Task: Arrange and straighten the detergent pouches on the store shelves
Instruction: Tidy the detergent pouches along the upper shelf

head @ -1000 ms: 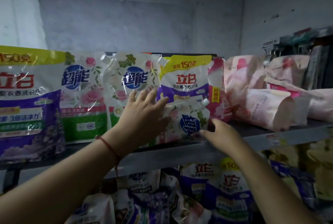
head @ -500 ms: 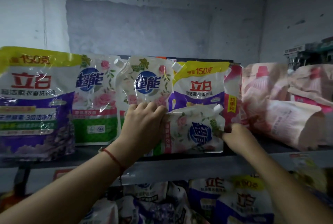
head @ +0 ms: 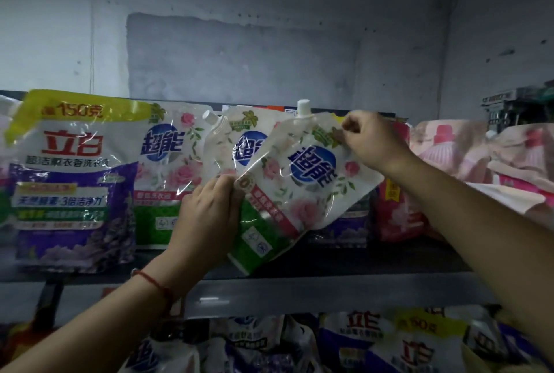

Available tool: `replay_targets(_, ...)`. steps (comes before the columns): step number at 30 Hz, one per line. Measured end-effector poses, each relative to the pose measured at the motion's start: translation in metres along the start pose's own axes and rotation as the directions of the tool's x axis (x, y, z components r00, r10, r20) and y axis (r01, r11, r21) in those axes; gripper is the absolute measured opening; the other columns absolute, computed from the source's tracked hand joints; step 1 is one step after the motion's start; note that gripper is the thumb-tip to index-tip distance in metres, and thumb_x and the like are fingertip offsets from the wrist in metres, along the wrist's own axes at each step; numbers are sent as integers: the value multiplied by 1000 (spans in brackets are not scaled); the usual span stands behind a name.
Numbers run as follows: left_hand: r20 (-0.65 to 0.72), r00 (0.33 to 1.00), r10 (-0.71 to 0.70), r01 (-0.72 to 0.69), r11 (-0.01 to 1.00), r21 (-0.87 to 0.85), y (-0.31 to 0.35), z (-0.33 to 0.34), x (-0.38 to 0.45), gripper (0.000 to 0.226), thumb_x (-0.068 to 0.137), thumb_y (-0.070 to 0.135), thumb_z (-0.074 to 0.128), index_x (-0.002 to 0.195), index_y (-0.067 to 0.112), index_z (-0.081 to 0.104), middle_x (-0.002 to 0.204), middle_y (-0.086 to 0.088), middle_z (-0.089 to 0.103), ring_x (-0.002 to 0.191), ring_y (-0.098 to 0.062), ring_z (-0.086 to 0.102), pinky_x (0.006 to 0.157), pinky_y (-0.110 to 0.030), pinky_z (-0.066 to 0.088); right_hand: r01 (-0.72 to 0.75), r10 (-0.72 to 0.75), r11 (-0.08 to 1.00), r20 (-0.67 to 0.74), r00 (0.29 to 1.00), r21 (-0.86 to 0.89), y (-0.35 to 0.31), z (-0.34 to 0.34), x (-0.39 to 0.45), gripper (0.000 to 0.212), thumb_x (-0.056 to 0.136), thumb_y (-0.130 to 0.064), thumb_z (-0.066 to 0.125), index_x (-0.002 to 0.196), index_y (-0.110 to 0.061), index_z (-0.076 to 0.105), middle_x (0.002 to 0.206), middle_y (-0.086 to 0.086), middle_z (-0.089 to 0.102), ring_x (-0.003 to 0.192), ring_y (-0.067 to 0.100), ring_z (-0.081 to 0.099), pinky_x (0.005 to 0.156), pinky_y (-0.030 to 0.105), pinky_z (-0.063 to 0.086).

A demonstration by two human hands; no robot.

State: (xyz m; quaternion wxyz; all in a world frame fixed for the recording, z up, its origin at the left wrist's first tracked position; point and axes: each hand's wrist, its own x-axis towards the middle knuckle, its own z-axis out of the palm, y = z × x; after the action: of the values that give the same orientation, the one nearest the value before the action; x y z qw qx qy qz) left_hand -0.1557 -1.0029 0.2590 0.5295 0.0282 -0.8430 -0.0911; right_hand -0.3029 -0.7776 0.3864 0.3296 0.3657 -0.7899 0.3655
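Both forearms are bare, no sleeves showing. A thin red string bracelet (head: 156,282) circles the left wrist, just below the left hand (head: 207,219).

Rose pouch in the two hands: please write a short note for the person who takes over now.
Left hand: grips the left edge of the tilted rose pouch.
Right hand: pinches its top right corner.
The pouch is lifted off the upper shelf, spout cap up, leaning to the right.
Done: two rose pouches and the purple pouch stand upright at the left.
Left: set this pouch upright in the row; then the pink pouches lying at the right, and the heap on the lower shelf.
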Motion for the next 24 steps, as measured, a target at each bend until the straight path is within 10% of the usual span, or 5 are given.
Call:
replay_targets(3,131,980,-148,178,947,-266,-2,-5,-11,30,103,36,42,131,26,44,115,4,63,87,-6,62,66,-24,55,108,-112,990,-32,993,-92,-38,7,31,11,94,-24,61,85,-18,62,86,2,66,79,24,61,62,31,47)
replay_targets(7,267,956,-120,182,958,-223,0,-11,-32,99,97,29,59,146,57,-22,142,2,46,101,-16,63,85,-36,58,342,-353,920,-29,935,-190,-90,34,40,11,95,-26,57,91,-18,64,84,1,66,71,20,55,63,27,38)
replay_targets(11,294,952,-82,113,989,-90,-5,-14,-40,90,97,41,56,142,67,-18,118,1,53,86,-11,60,81,-38,58,453,-483,847,-45,875,-279,-110,62,31,12,95,-18,50,88,-16,60,83,6,67,69,28,58,61,33,42)
replay_targets(18,373,919,-129,146,989,-19,3,-16,-48,124,79,45,78,139,63,-29,136,0,49,101,-15,62,86,-34,58,451,-486,807,5,874,-382,-107,54,17,20,93,-19,49,109,-14,60,98,6,67,84,29,63,74,34,44)
replay_targets(24,372,924,-88,41,990,134,3,-23,-46,118,80,61,69,148,48,-28,147,-4,35,120,-20,48,103,-36,47,412,-368,740,193,910,-532,-110,41,-16,71,90,-28,53,154,-14,25,157,10,31,146,27,25,120,41,12)
